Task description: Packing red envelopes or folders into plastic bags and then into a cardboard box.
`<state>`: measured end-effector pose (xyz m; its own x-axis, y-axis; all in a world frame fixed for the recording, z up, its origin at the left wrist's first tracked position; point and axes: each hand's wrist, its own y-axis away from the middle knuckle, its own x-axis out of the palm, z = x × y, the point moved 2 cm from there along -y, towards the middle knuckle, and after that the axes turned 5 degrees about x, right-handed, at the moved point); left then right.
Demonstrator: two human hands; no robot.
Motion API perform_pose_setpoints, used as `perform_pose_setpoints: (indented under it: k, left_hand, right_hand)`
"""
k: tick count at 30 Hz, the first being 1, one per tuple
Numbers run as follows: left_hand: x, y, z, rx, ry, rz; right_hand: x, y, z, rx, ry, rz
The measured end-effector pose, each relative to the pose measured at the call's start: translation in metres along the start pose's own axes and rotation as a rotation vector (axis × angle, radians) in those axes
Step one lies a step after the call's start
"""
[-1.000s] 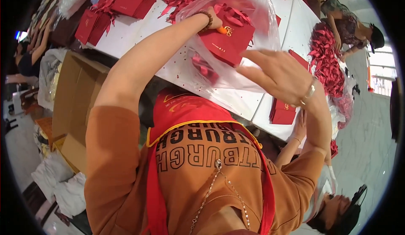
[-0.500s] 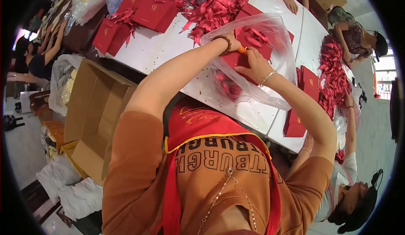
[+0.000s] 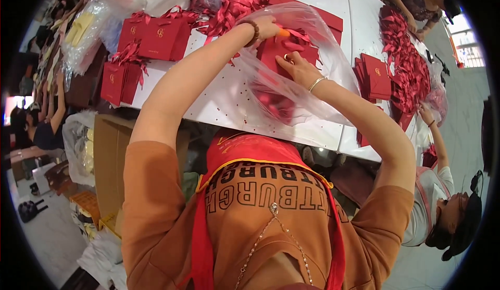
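A stack of red paper gift bags (image 3: 272, 55) with ribbon handles lies inside a large clear plastic bag (image 3: 336, 66) on the white table. My left hand (image 3: 267, 27), with a beaded bracelet at the wrist, has its fingers curled at the stack's far left edge; plastic film partly covers them. Something small and orange (image 3: 283, 33) shows at those fingertips, its kind unclear. Over the near right side of the stack lies my right hand (image 3: 302, 70), fingers apart, wearing a ring and bangle. More red ribbon or bags (image 3: 278, 105) show blurred through the film's near part.
Red gift bags (image 3: 165, 37) stand at the left of the white table (image 3: 208, 100), others (image 3: 376, 76) on the right beside heaped red ribbons (image 3: 403, 55). A cardboard box (image 3: 112, 160) stands at my left. Co-workers sit at the right; one hand (image 3: 427, 114) touches the ribbons.
My view has shifted, so the table sits differently in it. My right hand has drawn apart from my left and lies lower on the gift bags. The left stays at their far edge.
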<state>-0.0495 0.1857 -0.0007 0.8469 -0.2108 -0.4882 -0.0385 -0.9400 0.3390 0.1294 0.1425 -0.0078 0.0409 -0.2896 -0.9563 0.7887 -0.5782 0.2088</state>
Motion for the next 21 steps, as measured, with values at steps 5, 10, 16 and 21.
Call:
perform_pose_setpoints:
  k: [5, 10, 16, 21]
  left_hand:
    - [-0.027, -0.044, 0.035, 0.434, -0.506, -0.189]
    - [-0.029, -0.007, -0.016, 0.520, -0.189, -0.343]
    - [-0.067, 0.140, -0.024, 0.712, 0.274, -0.329]
    - [-0.243, 0.213, 0.168, 0.332, -0.426, -1.101]
  right_hand:
    - [0.001, -0.012, 0.019, -0.109, 0.096, -0.095]
    - [-0.026, -0.002, 0.036, -0.045, -0.165, 0.021]
    - [-0.005, 0.013, 0.012, -0.127, -0.077, -0.043]
    - [0.003, 0.019, 0.001, -0.141, -0.141, -0.201]
